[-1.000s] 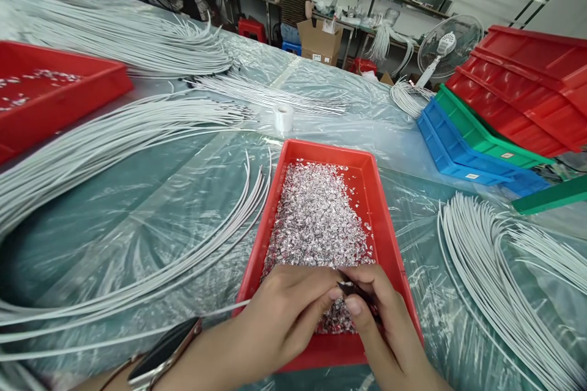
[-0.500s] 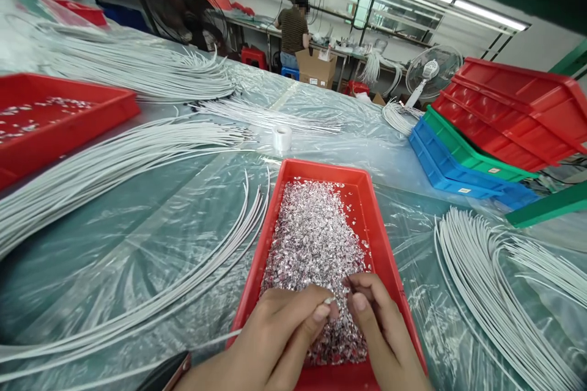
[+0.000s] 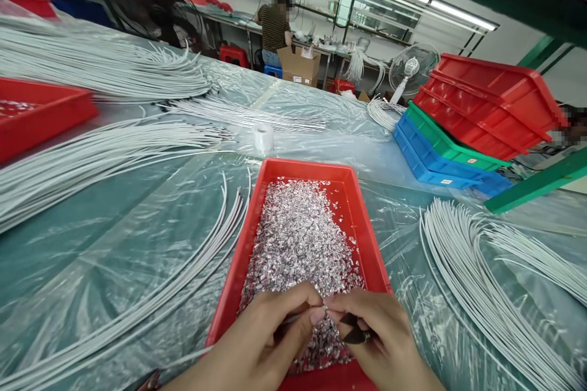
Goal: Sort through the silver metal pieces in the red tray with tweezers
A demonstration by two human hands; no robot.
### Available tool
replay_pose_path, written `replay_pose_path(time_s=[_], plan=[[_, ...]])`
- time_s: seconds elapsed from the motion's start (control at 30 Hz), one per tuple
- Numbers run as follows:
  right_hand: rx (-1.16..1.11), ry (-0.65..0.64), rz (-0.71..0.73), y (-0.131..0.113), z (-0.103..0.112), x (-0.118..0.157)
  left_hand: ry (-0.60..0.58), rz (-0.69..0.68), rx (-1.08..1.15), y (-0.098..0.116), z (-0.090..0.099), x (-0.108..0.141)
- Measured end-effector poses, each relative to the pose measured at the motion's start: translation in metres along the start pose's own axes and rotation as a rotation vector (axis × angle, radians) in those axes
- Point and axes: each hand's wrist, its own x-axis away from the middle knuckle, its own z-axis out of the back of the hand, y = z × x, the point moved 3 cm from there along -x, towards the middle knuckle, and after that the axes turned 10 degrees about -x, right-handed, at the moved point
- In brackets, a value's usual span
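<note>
Since a moment ago the left hand [image 3: 270, 342] and right hand [image 3: 380, 342] have closed fingertip to fingertip, pinching a small metal piece [image 3: 324, 311] over the near end of the red tray [image 3: 367, 244], with a dark tool [image 3: 354, 336] now showing under the right fingers.

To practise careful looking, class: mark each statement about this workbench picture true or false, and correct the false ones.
1. Both hands meet over the near end of the red tray. True.
2. The red tray holds blue beads. False: it holds small shiny silver pieces.
3. The right hand holds a small dark tool. True.
4. The white wires on the right lie inside a tray. False: they lie loose on the plastic-covered table.
5. The left hand lies flat on the table. False: its fingertips pinch together against the right hand's over the silver pieces.
</note>
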Motion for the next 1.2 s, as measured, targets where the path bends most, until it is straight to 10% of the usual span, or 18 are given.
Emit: replay_pose_path(time_s=[1.2], plan=[[-0.036,-0.206,-0.301,0.013,0.004,0.0,0.057,-0.124,-0.352,-0.014,-0.004,-0.006]])
